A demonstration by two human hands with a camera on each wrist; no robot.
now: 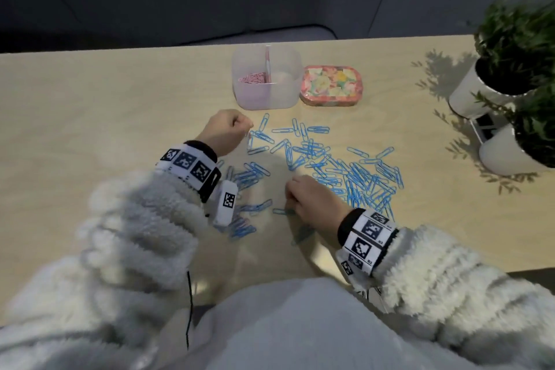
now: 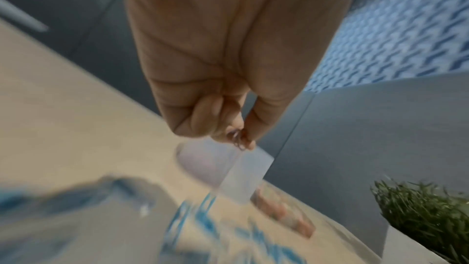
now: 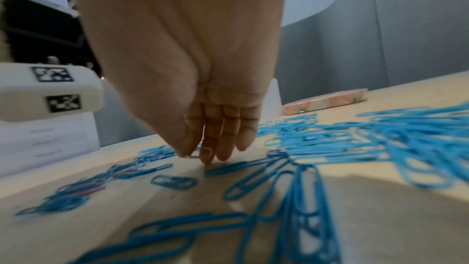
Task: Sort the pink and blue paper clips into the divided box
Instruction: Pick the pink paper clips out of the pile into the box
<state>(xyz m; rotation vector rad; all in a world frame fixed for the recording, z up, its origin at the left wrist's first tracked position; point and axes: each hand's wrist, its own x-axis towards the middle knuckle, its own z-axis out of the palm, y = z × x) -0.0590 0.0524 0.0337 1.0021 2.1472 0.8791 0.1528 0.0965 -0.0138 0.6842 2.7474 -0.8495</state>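
The clear divided box (image 1: 288, 99) stands at the back of the table, with pink paper clips (image 1: 252, 78) in its left compartment. Blue paper clips (image 1: 360, 177) lie scattered across the table's middle. My left hand (image 1: 244, 126) hovers just in front of the box, and in the left wrist view its thumb and fingertips pinch a small pink paper clip (image 2: 237, 141). My right hand (image 1: 289, 192) is lower down, its straight fingers (image 3: 223, 148) pointing down and touching the table among the blue clips (image 3: 355, 140). A few pinkish clips (image 3: 86, 187) lie mixed into a blue cluster at the left.
A floral tin (image 1: 332, 85) sits right of the box. Two white pots with green plants (image 1: 510, 69) stand at the table's right edge. My fluffy sleeves and lap fill the near side. Bare wood (image 1: 90, 114) lies to the left.
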